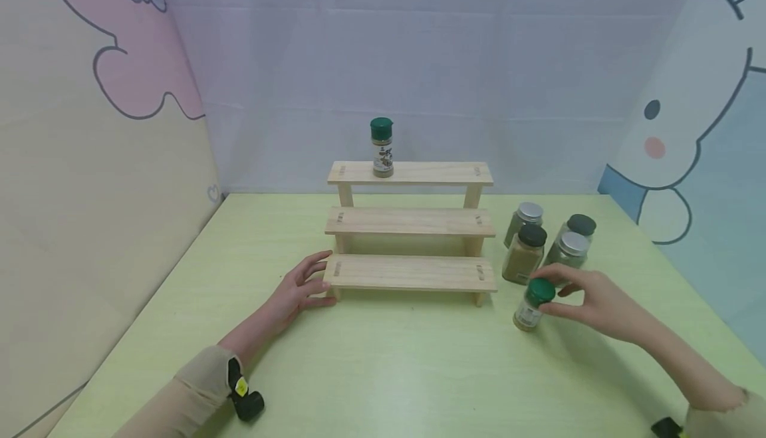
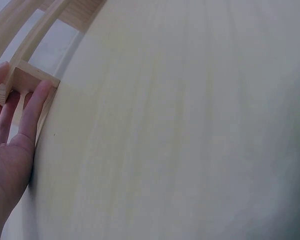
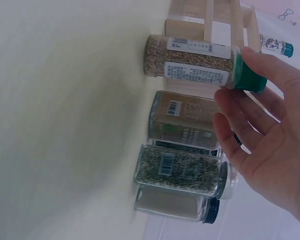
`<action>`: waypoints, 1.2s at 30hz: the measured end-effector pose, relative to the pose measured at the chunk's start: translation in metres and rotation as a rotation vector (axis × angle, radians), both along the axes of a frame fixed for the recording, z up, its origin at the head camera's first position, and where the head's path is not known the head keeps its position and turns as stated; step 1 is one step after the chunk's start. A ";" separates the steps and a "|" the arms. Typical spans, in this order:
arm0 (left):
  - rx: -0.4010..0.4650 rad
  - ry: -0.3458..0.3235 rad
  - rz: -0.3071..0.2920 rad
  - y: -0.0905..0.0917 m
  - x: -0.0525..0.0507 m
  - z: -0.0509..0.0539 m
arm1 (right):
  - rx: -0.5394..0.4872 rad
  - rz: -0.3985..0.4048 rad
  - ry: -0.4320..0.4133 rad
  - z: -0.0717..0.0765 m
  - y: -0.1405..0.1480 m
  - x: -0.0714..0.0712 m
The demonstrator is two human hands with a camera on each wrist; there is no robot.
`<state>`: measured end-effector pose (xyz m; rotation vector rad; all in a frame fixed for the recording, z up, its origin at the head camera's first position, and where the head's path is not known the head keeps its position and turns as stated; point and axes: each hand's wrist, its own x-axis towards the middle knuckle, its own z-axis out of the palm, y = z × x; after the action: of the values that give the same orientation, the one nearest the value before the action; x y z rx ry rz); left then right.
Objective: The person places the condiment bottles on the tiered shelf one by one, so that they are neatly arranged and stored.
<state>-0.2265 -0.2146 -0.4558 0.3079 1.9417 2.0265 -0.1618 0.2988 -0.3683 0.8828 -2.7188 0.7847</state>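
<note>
A three-step wooden rack (image 1: pixel 409 272) stands mid-table. My left hand (image 1: pixel 299 292) touches the left end of its lowest step; in the left wrist view the fingers of that hand (image 2: pixel 15 145) lie around the end of the wooden step (image 2: pixel 32 77), thumb on one side. At the right, my right hand (image 1: pixel 604 302) pinches the green cap of a spice jar (image 1: pixel 529 315) between thumb and fingers. The right wrist view has this jar (image 3: pixel 190 60) filled with brown grains, the right hand (image 3: pixel 275 140) at its cap. Another green-capped jar (image 1: pixel 383 155) stands on the top step, left of centre.
Behind the held jar stand several other jars: one brown with a black cap (image 1: pixel 523 258), one silver-capped (image 1: pixel 568 250), another silver-capped (image 1: pixel 526 215) and one black-capped (image 1: pixel 582 225). A printed cloth (image 1: pixel 419 79) hangs behind the table (image 1: pixel 383 365).
</note>
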 end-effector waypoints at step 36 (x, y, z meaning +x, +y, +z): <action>0.013 -0.002 -0.008 0.000 0.000 0.000 | 0.175 -0.034 0.071 0.118 -0.013 -0.040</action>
<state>-0.2269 -0.2143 -0.4560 0.3162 1.9236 2.0345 -0.2016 0.2855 -0.2500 0.8773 -2.7633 0.5052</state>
